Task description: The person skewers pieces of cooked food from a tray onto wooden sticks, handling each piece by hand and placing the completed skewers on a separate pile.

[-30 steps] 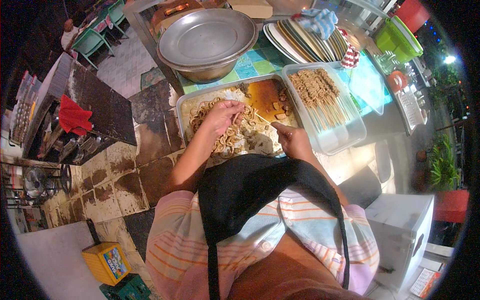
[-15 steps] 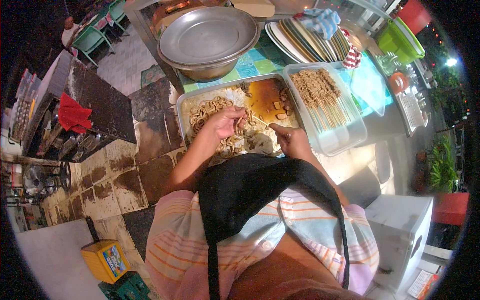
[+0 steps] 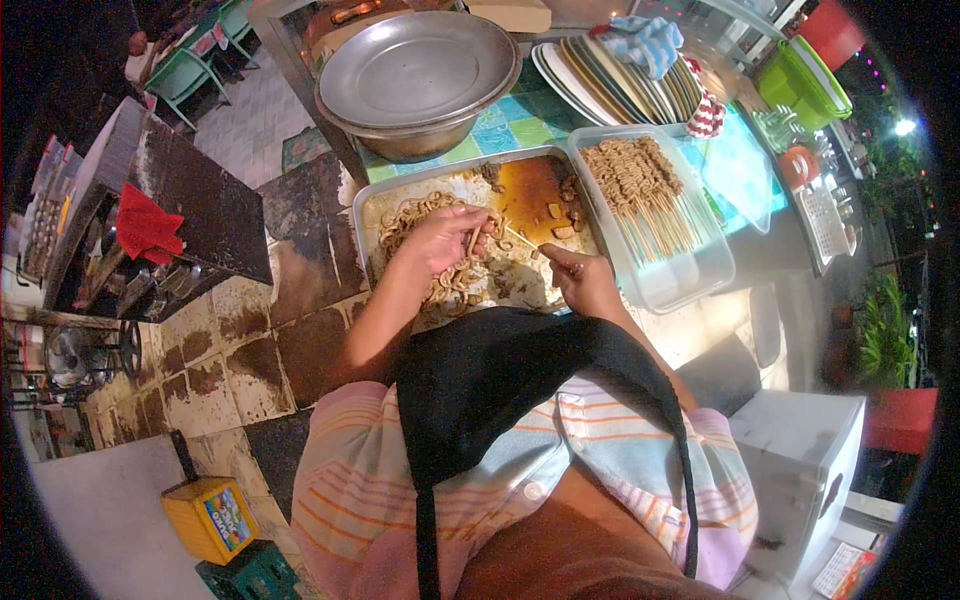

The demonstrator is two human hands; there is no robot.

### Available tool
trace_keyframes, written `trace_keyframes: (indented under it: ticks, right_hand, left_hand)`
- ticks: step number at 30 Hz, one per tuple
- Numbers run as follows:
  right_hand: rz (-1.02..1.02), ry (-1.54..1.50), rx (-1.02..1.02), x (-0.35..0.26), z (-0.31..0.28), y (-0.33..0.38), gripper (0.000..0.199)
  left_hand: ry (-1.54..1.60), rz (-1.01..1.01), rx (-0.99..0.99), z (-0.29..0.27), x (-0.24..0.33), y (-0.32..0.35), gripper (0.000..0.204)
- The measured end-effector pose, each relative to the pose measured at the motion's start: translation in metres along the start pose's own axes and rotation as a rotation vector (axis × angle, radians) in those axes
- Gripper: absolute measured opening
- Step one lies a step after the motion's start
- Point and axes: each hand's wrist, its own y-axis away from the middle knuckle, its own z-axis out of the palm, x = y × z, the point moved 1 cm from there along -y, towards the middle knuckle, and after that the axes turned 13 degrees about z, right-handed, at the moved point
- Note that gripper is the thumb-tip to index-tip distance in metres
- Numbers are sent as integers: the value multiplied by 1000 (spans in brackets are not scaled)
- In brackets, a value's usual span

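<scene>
Over a metal tray (image 3: 362,215), my left hand (image 3: 452,243) pinches a pale brown, curly strip that looks like intestine (image 3: 494,226). A thin bamboo skewer (image 3: 522,240) runs from that strip to my right hand (image 3: 584,280), whose fingers are closed on its lower end. More curly strips (image 3: 405,215) lie heaped at the tray's left, partly hidden by my left hand. Brown sauce (image 3: 528,185) pools in the tray's far right, with a few chunks beside it. Right of the tray, a clear plastic container (image 3: 690,280) holds several loaded skewers (image 3: 640,185).
A large metal basin (image 3: 415,140) with a metal lid (image 3: 420,70) stands behind the tray. Stacked plates (image 3: 600,80) lean at the back, topped by a blue cloth (image 3: 645,45). A green bucket (image 3: 800,85) sits far right; a red cloth (image 3: 148,225) hangs at left.
The fingers of my left hand have shifted slightly around the strip and the skewer tip. My right hand stays nearly in place, its grip on the skewer a little changed.
</scene>
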Motion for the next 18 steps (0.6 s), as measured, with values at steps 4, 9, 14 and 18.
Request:
trace_keyframes:
  ticks: [4, 9, 14, 18]
  right_hand:
    - [-43, 10, 24, -1, -5, 0, 25]
    - [-73, 146, 60, -8, -12, 1, 26]
    - [-46, 140, 64, -9, -13, 0, 26]
    - [-57, 104, 17, -1, -11, -3, 25]
  left_hand:
    - [7, -105, -32, 5, 14, 2, 19]
    - [-82, -134, -185, -4, 17, -1, 23]
    - [-305, -33, -288, 3, 23, 2, 22]
    - [-261, 126, -163, 14, 27, 5, 18]
